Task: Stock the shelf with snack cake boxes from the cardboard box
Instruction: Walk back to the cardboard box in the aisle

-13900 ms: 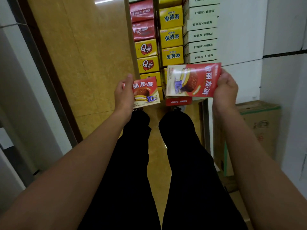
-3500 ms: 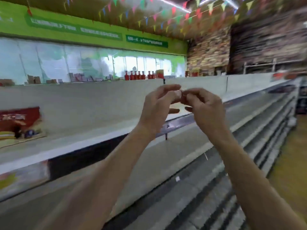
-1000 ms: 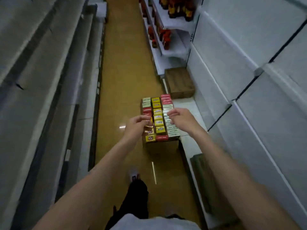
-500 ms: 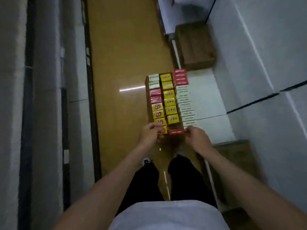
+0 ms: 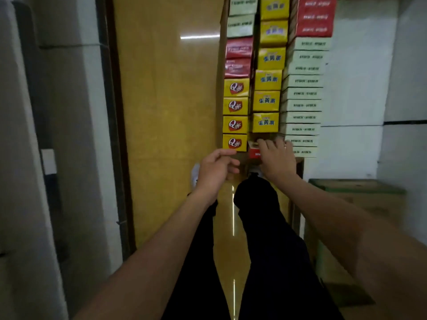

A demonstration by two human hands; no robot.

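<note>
Fingers of the right hand (image 5: pixel 276 161) curl over a red snack cake box (image 5: pixel 254 151) at the carton's near end, at twelve o'clock from me. I judge restocking incomplete: the cardboard box (image 5: pixel 220 54) holds three near-full rows. My left hand (image 5: pixel 215 173) hovers at eleven o'clock, loosely curled, holding nothing.

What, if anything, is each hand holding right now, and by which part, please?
The right hand has its grip on the top edge of a red snack cake box at the near end of the cardboard box. The left hand holds nothing.
</note>
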